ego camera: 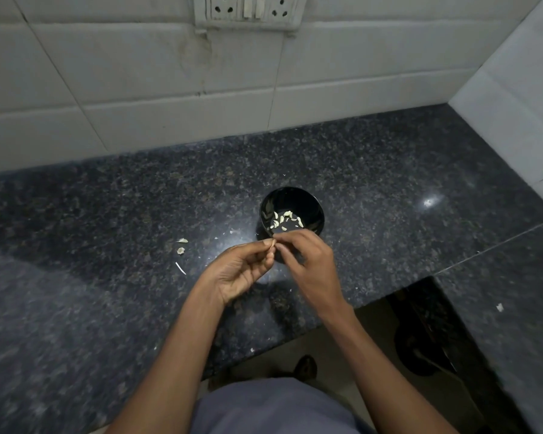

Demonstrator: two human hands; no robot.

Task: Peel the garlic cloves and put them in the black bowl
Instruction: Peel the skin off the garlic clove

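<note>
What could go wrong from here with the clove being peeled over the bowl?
1. Both hands, left hand and right hand, pinch the garlic clove right above the black bowl, so loosened skin may fall among the peeled cloves.
2. The clove is small; it might slip onto the granite counter among the scraps.

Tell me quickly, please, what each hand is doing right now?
Left hand: fingers curled, pinching a small garlic clove at its fingertips.
Right hand: fingers curled, pinching at the same clove, just in front of the black bowl.
</note>
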